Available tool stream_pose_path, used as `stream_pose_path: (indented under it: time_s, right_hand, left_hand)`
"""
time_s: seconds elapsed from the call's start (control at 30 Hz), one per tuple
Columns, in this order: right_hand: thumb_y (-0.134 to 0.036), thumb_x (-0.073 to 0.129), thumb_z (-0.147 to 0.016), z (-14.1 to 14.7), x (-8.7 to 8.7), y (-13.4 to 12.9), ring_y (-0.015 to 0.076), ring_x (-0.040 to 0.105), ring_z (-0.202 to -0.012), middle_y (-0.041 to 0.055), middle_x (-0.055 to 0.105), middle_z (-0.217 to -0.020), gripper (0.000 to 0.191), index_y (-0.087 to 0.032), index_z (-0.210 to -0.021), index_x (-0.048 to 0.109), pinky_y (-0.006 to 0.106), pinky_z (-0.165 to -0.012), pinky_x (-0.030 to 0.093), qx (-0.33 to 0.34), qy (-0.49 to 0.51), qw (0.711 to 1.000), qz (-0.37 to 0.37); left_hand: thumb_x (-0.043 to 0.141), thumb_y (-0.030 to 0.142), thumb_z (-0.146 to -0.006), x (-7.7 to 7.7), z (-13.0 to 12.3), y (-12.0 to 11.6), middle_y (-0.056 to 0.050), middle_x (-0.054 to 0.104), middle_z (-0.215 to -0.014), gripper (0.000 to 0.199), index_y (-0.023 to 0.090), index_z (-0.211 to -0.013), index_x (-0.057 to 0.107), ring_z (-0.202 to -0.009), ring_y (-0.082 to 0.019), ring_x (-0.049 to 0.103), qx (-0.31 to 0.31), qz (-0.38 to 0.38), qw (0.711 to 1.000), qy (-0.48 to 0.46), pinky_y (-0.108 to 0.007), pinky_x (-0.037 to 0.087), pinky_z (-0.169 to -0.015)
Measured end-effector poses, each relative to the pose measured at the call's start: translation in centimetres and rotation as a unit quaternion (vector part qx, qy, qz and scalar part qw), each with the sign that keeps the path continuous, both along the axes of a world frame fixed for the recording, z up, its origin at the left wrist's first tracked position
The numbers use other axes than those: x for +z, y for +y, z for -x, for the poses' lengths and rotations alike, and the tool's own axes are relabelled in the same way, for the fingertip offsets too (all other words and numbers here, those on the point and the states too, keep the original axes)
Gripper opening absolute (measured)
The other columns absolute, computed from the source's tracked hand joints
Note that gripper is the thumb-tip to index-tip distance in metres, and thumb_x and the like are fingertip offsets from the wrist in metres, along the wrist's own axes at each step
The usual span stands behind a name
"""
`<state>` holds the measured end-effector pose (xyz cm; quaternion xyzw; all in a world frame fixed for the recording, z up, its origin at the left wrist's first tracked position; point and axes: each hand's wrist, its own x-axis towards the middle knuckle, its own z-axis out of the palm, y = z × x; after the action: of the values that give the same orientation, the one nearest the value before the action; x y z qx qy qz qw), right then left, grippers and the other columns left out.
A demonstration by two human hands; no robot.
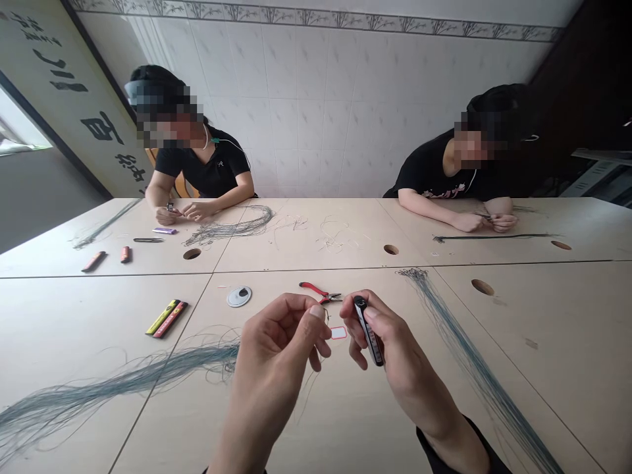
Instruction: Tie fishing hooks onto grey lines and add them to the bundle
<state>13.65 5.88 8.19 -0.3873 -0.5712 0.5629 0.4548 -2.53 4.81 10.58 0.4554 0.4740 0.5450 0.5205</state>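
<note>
Two hands: left hand (276, 349) pinched on a thin thread (320, 362), right hand (390, 336) closed around a black-and-silver tube (369, 331). Below: pale table (543, 342), red pliers (318, 293), grey-green thread bundle (118, 375). Beyond: white tiled wall (320, 112).

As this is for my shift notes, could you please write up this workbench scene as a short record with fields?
Left hand: pinches a thin strand
Right hand: grips a black-and-silver tube
Nearest items: red-handled pliers, white label
Line bundles: left bundle, right bundle
Across table: first co-worker, second co-worker
</note>
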Motion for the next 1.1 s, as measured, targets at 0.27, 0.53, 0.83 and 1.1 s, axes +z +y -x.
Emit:
stream_pose_path:
  time_s: [0.27, 0.53, 0.83, 1.1]
  right_hand:
    - [-0.060, 0.042, -0.106, 0.4, 1.0, -0.3, 0.0131, 0.037, -0.058, -0.0057, 0.044, -0.068, 0.036, -0.027, -0.108, 0.056, 0.026, -0.052, 0.033, 0.004, -0.012, 1.000, 0.027]
    - [-0.059, 0.033, -0.106, 1.3, -0.1, -0.1, 0.0142, 0.036, -0.061, -0.0025, 0.041, -0.060, 0.058, -0.021, -0.063, 0.044, 0.030, -0.058, 0.029, -0.043, -0.004, 0.997, 0.067]
    - [-0.052, 0.035, -0.104, 2.3, -0.1, -0.7, 0.0134, 0.027, -0.058, -0.0041, 0.032, -0.059, 0.053, -0.022, -0.060, 0.035, 0.029, -0.053, 0.022, -0.058, 0.037, 0.987, 0.144]
    - [-0.049, 0.036, -0.103, 2.6, 0.1, -0.7, 0.0127, 0.024, -0.056, -0.0045, 0.031, -0.057, 0.053, -0.022, -0.058, 0.038, 0.028, -0.051, 0.019, -0.071, 0.060, 0.987, 0.134]
  left_hand:
    - [0.071, 0.038, -0.093, 0.1, -0.2, -0.2, 0.002, 0.067, -0.068, 0.021, 0.020, -0.080, 0.070, -0.061, -0.009, 0.061, 0.037, -0.036, 0.998, 0.040, -0.014, 0.050, -0.054]
    - [0.071, 0.036, -0.092, 0.2, -0.3, -0.4, 0.002, 0.067, -0.069, 0.022, 0.021, -0.077, 0.070, -0.062, -0.010, 0.062, 0.028, -0.035, 0.997, 0.062, -0.015, 0.051, -0.054]
    - [0.070, 0.033, -0.093, 0.2, -0.9, -0.6, 0.003, 0.066, -0.064, 0.022, 0.020, -0.075, 0.068, -0.060, -0.009, 0.062, 0.009, -0.031, 0.998, 0.055, -0.014, 0.051, -0.055]
    - [0.067, 0.034, -0.095, 0.2, -1.2, -0.4, 0.001, 0.069, -0.066, 0.024, 0.020, -0.076, 0.068, -0.062, -0.010, 0.063, -0.011, -0.027, 0.999, 0.040, -0.017, 0.052, -0.059]
